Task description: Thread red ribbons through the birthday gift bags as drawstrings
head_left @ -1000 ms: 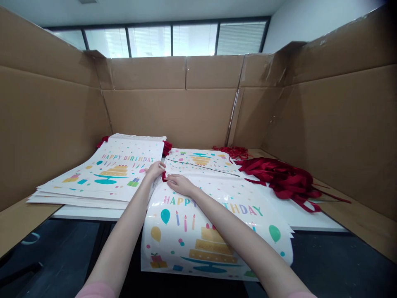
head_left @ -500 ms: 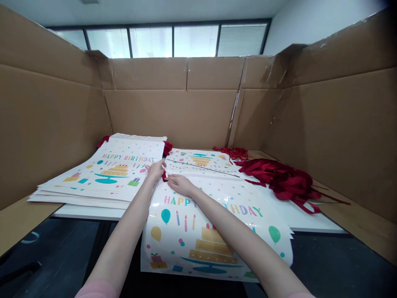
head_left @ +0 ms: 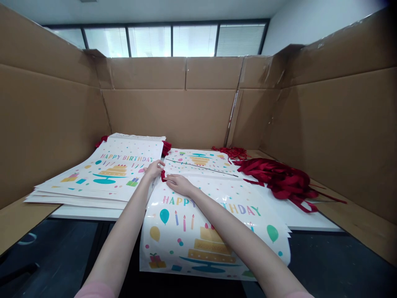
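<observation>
A glossy white sheet printed "HAPPY BIRTHDAY" (head_left: 173, 248) lies in front of me, its lower part hanging past the table edge. At its left edge sticks out a short piece of dark red ribbon (head_left: 163, 176). My left hand (head_left: 153, 169) is just above that ribbon, fingertips drawn together; what they pinch is too small to make out. Fingers stretched out, my right hand (head_left: 178, 185) rests flat on the sheet, fingertips beside the ribbon. A thin dark rod (head_left: 201, 167) lies across the sheet's upper part, one end close to my left fingers.
On the left lies a stack of similar printed sheets (head_left: 89, 165) with dark red ribbon at its sides. A heap of dark red ribbons (head_left: 276, 178) and a smaller red tangle (head_left: 232, 152) lie to the right. Tall cardboard walls (head_left: 167, 111) surround the white tabletop (head_left: 316, 221).
My left hand has shifted slightly, its outer fingers drawn in closer. My right hand stays on the sheet. The whole view has moved a little.
</observation>
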Demonstrator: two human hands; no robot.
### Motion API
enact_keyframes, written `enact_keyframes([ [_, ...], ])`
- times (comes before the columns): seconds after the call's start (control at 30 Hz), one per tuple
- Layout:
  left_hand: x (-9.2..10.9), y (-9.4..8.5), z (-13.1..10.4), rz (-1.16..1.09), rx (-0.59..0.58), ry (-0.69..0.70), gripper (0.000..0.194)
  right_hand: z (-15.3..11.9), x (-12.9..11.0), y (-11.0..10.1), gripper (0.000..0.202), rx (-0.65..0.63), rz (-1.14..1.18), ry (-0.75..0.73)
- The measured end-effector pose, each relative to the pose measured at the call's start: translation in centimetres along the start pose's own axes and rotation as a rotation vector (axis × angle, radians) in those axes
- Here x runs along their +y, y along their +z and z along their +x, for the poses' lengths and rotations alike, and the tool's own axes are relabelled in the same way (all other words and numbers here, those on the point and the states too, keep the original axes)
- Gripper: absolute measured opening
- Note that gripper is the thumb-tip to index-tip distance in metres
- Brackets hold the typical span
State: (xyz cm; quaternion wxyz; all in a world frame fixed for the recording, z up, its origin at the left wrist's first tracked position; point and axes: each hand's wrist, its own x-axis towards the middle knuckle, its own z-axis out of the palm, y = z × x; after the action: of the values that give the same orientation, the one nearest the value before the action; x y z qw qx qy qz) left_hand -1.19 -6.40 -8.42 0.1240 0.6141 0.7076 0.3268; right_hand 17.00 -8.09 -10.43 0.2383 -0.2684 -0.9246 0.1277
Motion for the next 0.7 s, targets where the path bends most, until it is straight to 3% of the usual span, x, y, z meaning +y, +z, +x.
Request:
enact_keyframes([
  [0.7, 0.41, -0.15, -0.49, 0.041, 0.015, 0.027, 0.023, 0.03, 0.24, 0.13, 0.034, 0.008, 0.013, -0.006],
])
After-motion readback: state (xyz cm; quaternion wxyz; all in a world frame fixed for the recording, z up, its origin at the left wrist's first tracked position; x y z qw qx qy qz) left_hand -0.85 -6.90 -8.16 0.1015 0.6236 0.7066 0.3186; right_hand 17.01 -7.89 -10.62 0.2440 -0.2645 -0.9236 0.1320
